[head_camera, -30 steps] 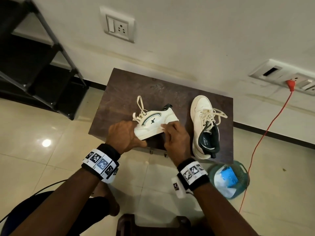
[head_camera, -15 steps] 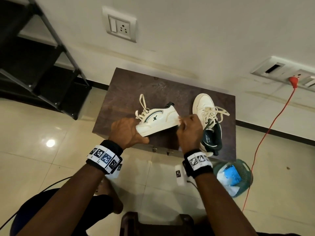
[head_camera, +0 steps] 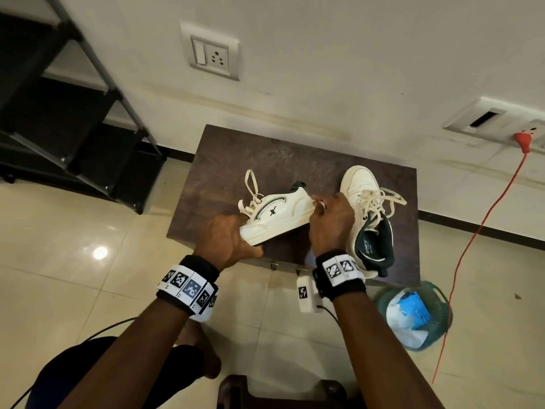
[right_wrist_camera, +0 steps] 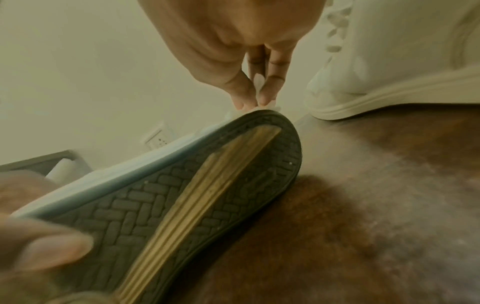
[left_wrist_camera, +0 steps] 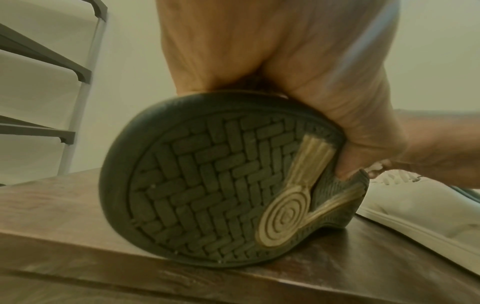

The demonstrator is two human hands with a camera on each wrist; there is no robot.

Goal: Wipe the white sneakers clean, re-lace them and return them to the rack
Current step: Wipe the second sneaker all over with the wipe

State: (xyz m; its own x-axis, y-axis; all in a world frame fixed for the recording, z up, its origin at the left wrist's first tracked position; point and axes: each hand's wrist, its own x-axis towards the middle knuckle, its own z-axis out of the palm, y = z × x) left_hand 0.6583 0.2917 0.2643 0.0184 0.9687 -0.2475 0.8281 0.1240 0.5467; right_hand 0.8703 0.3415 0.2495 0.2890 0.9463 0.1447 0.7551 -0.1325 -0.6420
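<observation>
The right hand's fingers pinch a small white wipe against the heel of the sneaker. The left hand grips its toe, tilting it on the table at frame centre. Best to rub along the heel seam with a steady hold. The other sneaker lies right.

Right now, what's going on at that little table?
A person is cleaning a white sneaker tipped on its side on the brown table. The left hand grips its toe end, while the right hand pinches a small white wipe against the heel. The second sneaker lies alongside, laces loose. The rack stands to the left.
</observation>
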